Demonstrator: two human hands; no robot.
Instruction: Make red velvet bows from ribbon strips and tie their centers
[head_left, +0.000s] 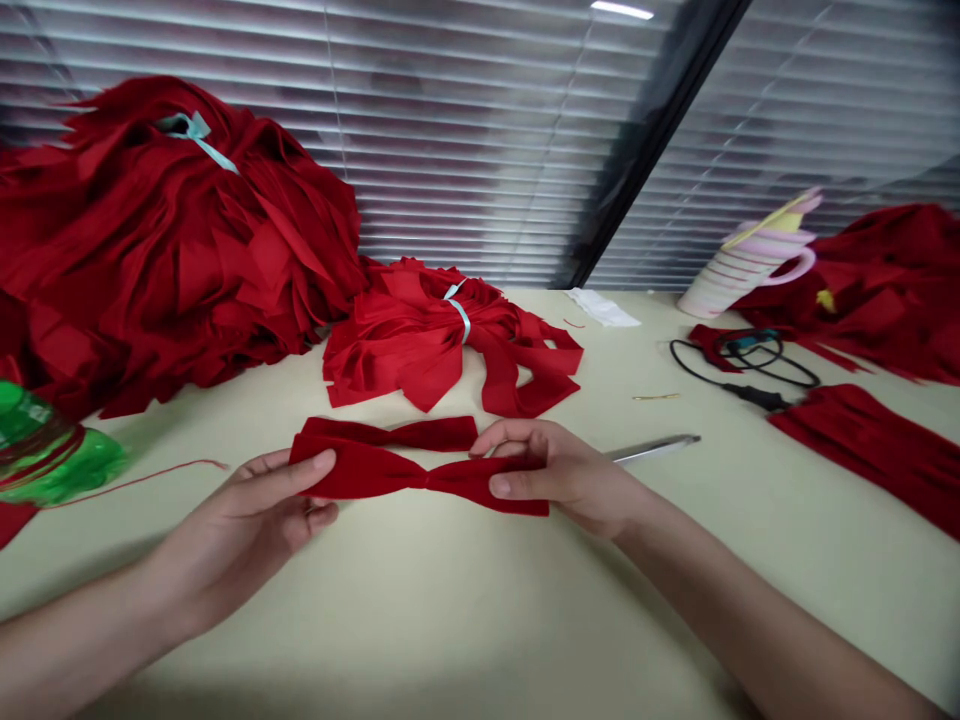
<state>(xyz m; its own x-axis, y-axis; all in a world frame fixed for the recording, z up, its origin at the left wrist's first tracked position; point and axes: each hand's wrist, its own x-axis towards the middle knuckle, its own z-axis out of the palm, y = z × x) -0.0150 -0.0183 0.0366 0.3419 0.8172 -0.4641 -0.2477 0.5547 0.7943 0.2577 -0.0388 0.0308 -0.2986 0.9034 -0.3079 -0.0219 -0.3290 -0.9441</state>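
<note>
A red velvet bow (390, 474), pinched narrow at its middle, is stretched level between my hands. My left hand (259, 505) grips its left end, thumb on top and fingers beneath. At the other end my right hand (559, 475) pinches the cloth between thumb and fingers. Just behind the bow a second red strip (427, 433), also narrowed at its centre, shows partly; whether it is held or lies on the table I cannot tell. Beyond my right hand a slim metal tool (660, 447) rests on the table, its near end hidden.
A tied bundle of red strips (412, 340) lies behind the bow, beside a larger red heap (172, 240). At left is a green bottle (52, 450) wound with red thread. Rightward are a black cable (750, 390), folded red cloth (870, 440) and a striped mug (739, 265).
</note>
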